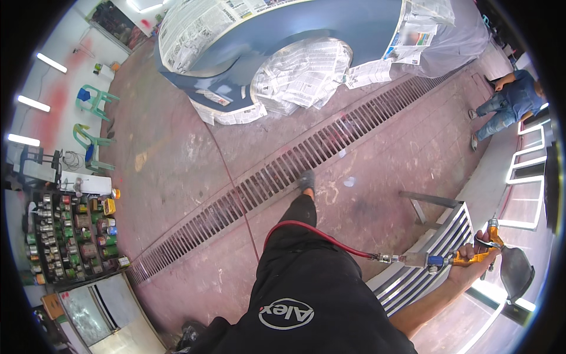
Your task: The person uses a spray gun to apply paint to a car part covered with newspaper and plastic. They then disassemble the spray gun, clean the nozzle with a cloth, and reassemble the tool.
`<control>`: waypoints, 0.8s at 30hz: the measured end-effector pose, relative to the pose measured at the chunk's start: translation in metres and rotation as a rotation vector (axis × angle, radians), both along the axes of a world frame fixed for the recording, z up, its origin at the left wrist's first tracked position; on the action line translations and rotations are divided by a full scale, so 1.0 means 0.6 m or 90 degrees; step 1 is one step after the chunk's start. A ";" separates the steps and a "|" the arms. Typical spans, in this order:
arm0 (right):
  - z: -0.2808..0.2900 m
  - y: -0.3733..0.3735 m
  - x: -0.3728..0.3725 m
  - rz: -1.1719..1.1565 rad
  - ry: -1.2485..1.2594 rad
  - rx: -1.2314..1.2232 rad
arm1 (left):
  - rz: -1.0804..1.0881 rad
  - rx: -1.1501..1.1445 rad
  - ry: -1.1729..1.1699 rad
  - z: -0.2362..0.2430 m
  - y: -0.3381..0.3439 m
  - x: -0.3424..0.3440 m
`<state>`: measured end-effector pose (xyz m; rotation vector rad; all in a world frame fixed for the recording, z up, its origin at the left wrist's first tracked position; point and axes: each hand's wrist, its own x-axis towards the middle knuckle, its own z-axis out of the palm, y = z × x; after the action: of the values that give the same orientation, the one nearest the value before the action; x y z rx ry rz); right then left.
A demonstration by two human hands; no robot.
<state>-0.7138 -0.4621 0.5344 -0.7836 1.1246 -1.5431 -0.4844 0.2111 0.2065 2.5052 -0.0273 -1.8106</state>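
Black shirt [330,301], outstretched right hand [467,265] around orange spray gun [495,238].

right forearm [425,307]: angled forward, rightward | right hand [470,264]: wrapped in a closed grip

The right grip [463,271] holds a spray gun [496,241] on a red hose [324,233]. Beyond the grate [330,140], newspaper [300,74] partly covers a blue car [312,23]; cans [82,233] stand at left, a person [522,94] at right.

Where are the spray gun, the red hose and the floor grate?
Spray gun [497,238]: head view, on its orange body.
Red hose [321,232]: head view, on its curving middle stretch.
Floor grate [330,143]: head view, on its slatted top.
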 end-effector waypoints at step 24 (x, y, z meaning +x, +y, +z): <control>0.144 -0.630 0.084 -0.095 0.073 -0.052 | -0.204 -0.144 -0.082 -0.116 -1.080 0.318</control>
<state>-0.6632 -0.8402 0.6207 -0.8693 1.2339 -1.6950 -0.2939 -0.4369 0.1370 2.5599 -0.6352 -1.6258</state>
